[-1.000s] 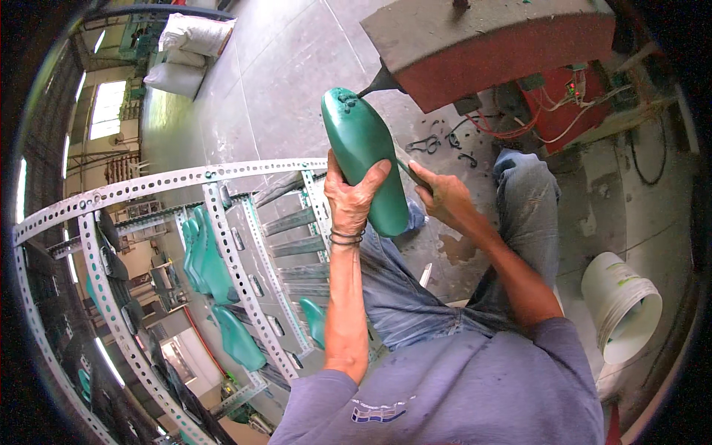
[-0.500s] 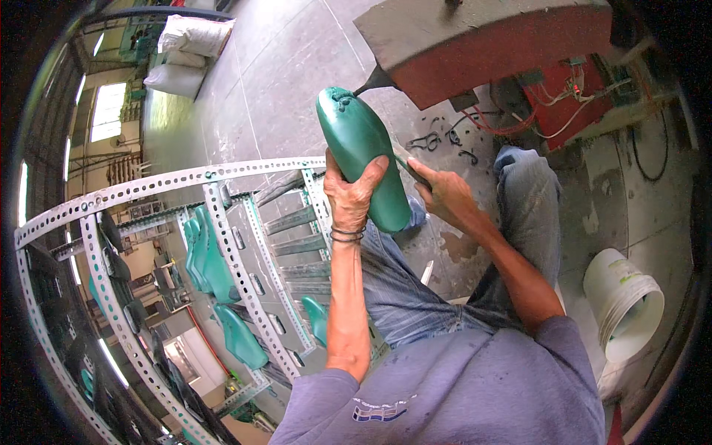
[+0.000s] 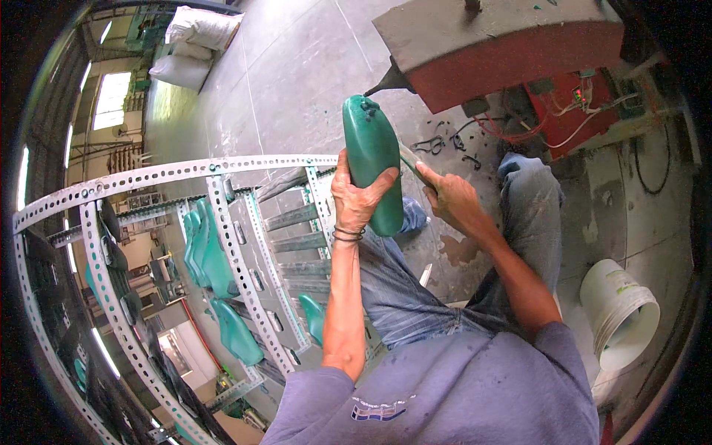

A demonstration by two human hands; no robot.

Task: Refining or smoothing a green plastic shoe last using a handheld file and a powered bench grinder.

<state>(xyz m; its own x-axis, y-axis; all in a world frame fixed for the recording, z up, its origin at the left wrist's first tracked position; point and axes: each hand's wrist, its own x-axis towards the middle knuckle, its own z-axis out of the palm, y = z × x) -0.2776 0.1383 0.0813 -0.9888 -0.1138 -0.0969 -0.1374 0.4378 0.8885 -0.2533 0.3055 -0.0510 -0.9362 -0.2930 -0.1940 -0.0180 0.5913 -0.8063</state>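
Currently left hand [image 3: 357, 199] is wrapped tight around the green shoe last [image 3: 373, 159], held upright. Right hand [image 3: 451, 200], just beside the last, pinches a thin blade [image 3: 412, 165] touching its edge; perforated metal rack [image 3: 222, 222] beyond it.

The shoe last [image 3: 373, 159] stands upright in the middle of the scene, gripped from its left by the left hand [image 3: 356, 196], with the right hand [image 3: 451, 199] just to its right holding a thin tool [image 3: 414, 165] against its side. Far beyond its top sits the machine [image 3: 512, 52] on the floor [image 3: 297, 67]. The perforated metal rack [image 3: 222, 222] with more lasts [image 3: 211, 256] fills the left, the bucket [image 3: 619, 311] stands near right, and sacks [image 3: 196, 33] lie far left.
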